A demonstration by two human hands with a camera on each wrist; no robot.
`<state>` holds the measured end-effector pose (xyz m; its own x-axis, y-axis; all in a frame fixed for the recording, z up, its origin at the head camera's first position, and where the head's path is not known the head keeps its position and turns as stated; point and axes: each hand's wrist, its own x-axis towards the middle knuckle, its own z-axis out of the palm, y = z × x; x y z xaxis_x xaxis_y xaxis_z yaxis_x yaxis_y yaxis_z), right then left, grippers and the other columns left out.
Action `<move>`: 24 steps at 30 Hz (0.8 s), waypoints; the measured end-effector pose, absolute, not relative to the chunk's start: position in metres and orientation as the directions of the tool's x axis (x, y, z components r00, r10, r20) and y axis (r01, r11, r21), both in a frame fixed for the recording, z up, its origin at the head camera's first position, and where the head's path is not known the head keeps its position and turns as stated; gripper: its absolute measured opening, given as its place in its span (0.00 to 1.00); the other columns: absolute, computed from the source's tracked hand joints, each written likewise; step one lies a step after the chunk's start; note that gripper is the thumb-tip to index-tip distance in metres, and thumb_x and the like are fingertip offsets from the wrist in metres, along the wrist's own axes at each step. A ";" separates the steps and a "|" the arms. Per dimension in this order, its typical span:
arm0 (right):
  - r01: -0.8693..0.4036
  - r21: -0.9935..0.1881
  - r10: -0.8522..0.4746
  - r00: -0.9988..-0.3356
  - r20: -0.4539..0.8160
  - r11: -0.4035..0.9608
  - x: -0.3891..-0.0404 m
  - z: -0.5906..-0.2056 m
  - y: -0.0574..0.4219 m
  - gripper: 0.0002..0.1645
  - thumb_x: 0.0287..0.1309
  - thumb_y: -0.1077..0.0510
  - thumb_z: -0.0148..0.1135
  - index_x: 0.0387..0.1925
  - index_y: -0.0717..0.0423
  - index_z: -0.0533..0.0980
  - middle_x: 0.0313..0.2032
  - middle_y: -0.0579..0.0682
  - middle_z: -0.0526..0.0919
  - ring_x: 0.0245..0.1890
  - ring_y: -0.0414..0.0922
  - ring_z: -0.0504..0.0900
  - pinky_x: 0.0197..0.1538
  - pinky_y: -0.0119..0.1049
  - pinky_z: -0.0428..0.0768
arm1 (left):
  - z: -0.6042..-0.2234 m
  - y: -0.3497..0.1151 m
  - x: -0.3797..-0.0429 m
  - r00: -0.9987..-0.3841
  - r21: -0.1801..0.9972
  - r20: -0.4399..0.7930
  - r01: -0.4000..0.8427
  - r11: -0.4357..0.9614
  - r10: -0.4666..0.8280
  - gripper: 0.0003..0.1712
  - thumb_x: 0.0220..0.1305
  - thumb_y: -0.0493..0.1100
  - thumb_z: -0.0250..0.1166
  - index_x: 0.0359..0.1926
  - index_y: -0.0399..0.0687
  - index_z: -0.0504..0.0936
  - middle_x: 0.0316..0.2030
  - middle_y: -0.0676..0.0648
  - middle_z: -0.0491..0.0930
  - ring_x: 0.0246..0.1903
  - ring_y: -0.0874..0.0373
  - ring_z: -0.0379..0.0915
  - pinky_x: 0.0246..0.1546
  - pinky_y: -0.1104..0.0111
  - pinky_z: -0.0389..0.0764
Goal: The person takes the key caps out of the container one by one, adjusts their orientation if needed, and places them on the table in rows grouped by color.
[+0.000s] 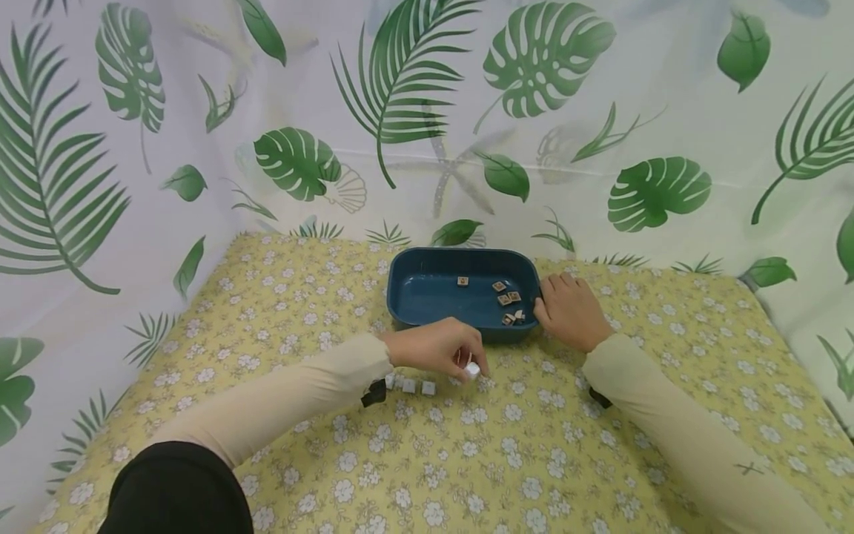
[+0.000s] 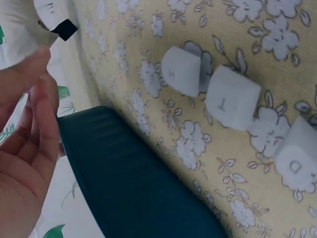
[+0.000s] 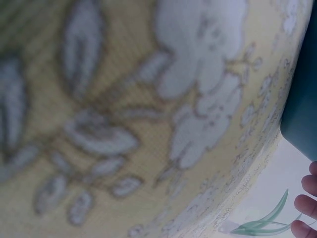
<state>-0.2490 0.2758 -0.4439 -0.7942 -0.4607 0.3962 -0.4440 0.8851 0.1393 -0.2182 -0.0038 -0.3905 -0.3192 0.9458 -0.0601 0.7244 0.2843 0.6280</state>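
Over the near side of a dark blue basin, my left hand pinches a white keycap between thumb and fingers. The left wrist view shows that hand's palm, with the held piece hidden. Just below the hand, several white keycaps stand in a row on the cloth; letters mark the tops of two. At the basin's right end my right hand holds the rim, thumb on the edge and fingers down the outside. Small brown square pieces lie inside, mostly toward the right.
A yellow flowered cloth covers the table. Behind it hangs a white curtain printed with green leaves, close to the basin's far side. Black straps circle the wrists.
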 end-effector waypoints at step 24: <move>-0.427 0.115 -0.438 -0.825 0.356 0.897 -0.249 -0.442 0.276 0.16 0.63 0.55 0.48 0.38 0.68 0.72 0.36 0.63 0.77 0.36 0.57 0.75 0.40 0.53 0.74 | -0.413 0.008 -0.234 -0.207 0.613 -0.279 0.713 0.340 0.938 0.16 0.54 0.25 0.63 0.38 0.47 0.87 0.37 0.51 0.84 0.31 0.64 0.77 0.32 0.78 0.77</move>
<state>-0.2488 0.2757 -0.4420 -0.8253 -0.4382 0.3562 -0.4265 0.8971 0.1155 -0.2337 0.0079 -0.4129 -0.2066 0.9378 -0.2790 0.7132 0.3396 0.6132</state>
